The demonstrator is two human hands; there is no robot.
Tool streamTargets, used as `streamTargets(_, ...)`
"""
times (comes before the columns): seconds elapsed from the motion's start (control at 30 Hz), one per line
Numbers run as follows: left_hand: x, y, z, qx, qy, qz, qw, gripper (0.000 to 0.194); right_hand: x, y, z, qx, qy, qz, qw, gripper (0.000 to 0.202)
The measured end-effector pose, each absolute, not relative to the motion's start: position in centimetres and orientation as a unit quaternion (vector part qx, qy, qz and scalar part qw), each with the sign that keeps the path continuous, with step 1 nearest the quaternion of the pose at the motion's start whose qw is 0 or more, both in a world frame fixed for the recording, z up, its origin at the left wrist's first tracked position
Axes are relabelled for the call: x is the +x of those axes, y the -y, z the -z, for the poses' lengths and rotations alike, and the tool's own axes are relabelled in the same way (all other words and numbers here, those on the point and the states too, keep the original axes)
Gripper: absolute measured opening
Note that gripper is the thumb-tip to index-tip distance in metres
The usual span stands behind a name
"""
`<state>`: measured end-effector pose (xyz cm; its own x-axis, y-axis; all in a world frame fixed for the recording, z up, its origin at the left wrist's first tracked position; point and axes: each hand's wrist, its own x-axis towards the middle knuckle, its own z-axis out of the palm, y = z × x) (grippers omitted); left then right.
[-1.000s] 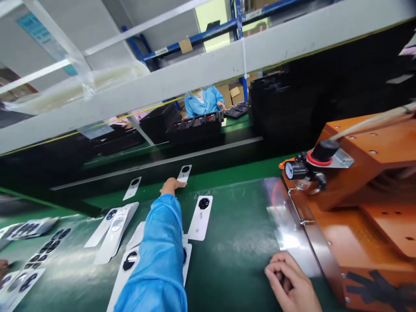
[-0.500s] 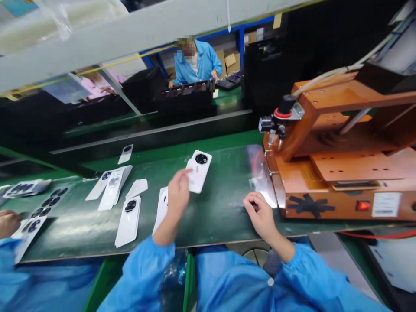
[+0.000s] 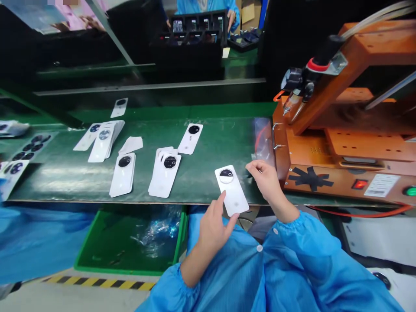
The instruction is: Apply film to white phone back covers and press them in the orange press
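A co-worker's blue garment (image 3: 39, 242) shows far left of your left fingers. Nearer, on the green table (image 3: 221, 138), a fanned stack (image 3: 99, 149) of white panels, a second stack (image 3: 120, 182) and a third stack (image 3: 162, 177) lie beyond and left of those fingers, with a lone panel (image 3: 189, 143) farther out. Your left hand (image 3: 211, 221) holds a white panel (image 3: 234, 195) — forefinger at its left edge, thumb at its lower end — its round disc (image 3: 226, 174) pointing away from you. Just right of it, your right hand (image 3: 264, 180) keeps its fingers narrow and curled; whether they pinch anything, one cannot tell. Right of them stands an orange machine (image 3: 343, 184).
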<state>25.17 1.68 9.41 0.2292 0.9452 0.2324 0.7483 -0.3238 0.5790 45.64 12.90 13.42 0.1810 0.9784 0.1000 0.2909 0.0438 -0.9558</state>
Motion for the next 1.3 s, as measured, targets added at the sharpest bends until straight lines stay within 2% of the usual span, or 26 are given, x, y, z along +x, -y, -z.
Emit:
streamTargets(0.1, 24.0, -2.5, -8.9, 0.804, -0.511, -0.301, 0.047, 0.065, 45.2, -13.3, -13.4, -0.586, 0.573, -0.35, 0.454, 0.026)
streamTargets(0.17, 23.6, -3.1, -8.3, 0.821, -0.483, -0.302, 0.021, 0.064, 44.7, -13.6, -13.4, -0.581, 0.601, -0.344, 0.427, 0.024)
streamTargets(0.37, 23.6, -4.1, -6.4, 0.818, -0.481, -0.313, 0.034, 0.069, 42.9, -14.6, -13.2, -0.587, 0.656, -0.315, 0.354, 0.019)
streamTargets(0.7, 23.6, -4.2, -5.2, 0.807, -0.485, -0.337, 0.023, 0.07, 41.8, -15.1, -13.0, -0.606, 0.68, -0.29, 0.294, 0.018)
streamTargets(1.3, 23.8, -4.3, -5.6, 0.804, -0.486, -0.342, 0.013, 0.067, 41.3, -15.1, -12.4, -0.617, 0.701, -0.21, 0.288, 0.018)
